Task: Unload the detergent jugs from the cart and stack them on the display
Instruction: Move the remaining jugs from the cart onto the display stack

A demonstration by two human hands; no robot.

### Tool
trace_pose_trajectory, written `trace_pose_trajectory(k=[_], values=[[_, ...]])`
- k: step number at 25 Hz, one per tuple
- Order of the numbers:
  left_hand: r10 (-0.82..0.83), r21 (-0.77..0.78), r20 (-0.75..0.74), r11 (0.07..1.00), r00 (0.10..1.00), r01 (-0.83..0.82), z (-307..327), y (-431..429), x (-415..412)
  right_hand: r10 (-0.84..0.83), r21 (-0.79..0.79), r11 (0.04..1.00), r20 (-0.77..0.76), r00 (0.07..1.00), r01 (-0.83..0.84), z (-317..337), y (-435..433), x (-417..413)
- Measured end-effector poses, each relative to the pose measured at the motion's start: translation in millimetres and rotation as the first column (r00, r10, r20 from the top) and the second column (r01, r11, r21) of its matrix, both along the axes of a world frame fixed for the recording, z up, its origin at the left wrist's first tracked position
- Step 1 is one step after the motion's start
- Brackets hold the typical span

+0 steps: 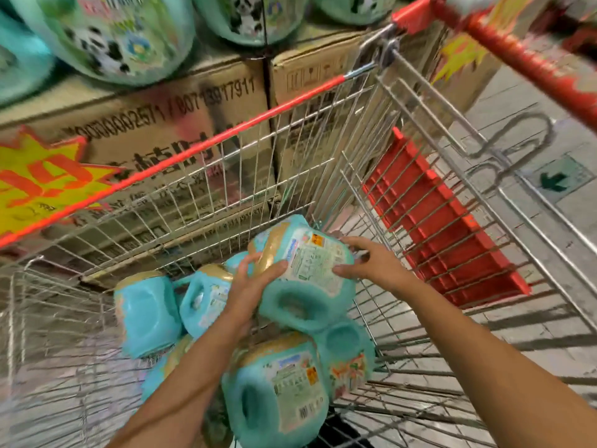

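Observation:
Several teal detergent jugs with gold caps lie piled in the wire shopping cart (290, 150). The topmost jug (307, 279) lies on its side with its back label up. My left hand (255, 282) grips it at the gold cap end. On the jug's right side rests my right hand (371, 263), fingers curled over the edge. Other jugs lie lower: one at the left (147, 315), one in front (277, 392). The display (106, 37) above the cart holds green jugs with panda labels, standing on cardboard boxes (181, 124).
The cart's red folding child seat (436, 221) and red handle (533, 66) are on the right. A yellow starburst price sign (42, 182) hangs on the boxes at the left. Tiled floor (549, 189) with a green arrow shows through the wires on the right.

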State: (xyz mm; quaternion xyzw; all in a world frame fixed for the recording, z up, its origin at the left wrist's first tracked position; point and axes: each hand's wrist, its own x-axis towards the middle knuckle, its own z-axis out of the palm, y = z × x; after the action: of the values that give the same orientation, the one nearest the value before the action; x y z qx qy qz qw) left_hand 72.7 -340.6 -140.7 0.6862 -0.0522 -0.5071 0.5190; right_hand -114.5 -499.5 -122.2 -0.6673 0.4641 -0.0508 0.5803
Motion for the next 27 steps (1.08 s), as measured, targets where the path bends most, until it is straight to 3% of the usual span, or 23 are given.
trace_pose_trajectory(k=[7, 11, 14, 16, 17, 20, 24, 27], values=[[-0.162, -0.291, 0.343, 0.918, 0.925, 0.269, 131.7, 17.1, 46.5, 0.143, 0.134, 0.97, 0.351, 0.925, -0.201, 97.4, 19.1, 4.0], [-0.173, -0.33, 0.46, 0.877, 0.871, 0.349, 180.0, 28.5, 48.2, 0.033, 0.325, 0.904, 0.593, 0.804, -0.277, 113.1, 51.0, 13.3], [-0.044, -0.235, 0.533, 0.952, 0.845, 0.198, 194.8, 32.4, 39.7, -0.092, 0.319, 0.932, 0.664, 0.742, -0.17, 118.4, 68.7, 21.9], [0.046, -0.168, 0.716, 0.98, 0.696, 0.107, 198.9, 39.5, 17.9, -0.147, 0.257, 0.965, 0.691, 0.708, -0.051, 122.3, 78.5, 27.5], [0.047, -0.184, 0.762, 0.972, 0.646, 0.145, 198.1, 42.8, 1.6, -0.15, 0.198, 0.98, 0.704, 0.694, 0.011, 124.8, 82.8, 30.1], [0.027, -0.277, 0.655, 0.939, 0.756, 0.206, 186.3, 44.8, -40.8, -0.118, 0.057, 0.992, 0.73, 0.674, 0.112, 128.3, 94.8, 37.2], [0.066, -0.223, 0.675, 0.968, 0.735, 0.118, 176.0, 36.5, -42.8, -0.21, 0.217, 0.974, 0.773, 0.599, 0.061, 125.4, 112.0, 39.3], [0.171, -0.34, 0.603, 0.939, 0.78, 0.058, 170.4, 36.7, -44.2, -0.154, 0.143, 0.987, 0.766, 0.624, 0.068, 124.2, 121.1, 36.6]])
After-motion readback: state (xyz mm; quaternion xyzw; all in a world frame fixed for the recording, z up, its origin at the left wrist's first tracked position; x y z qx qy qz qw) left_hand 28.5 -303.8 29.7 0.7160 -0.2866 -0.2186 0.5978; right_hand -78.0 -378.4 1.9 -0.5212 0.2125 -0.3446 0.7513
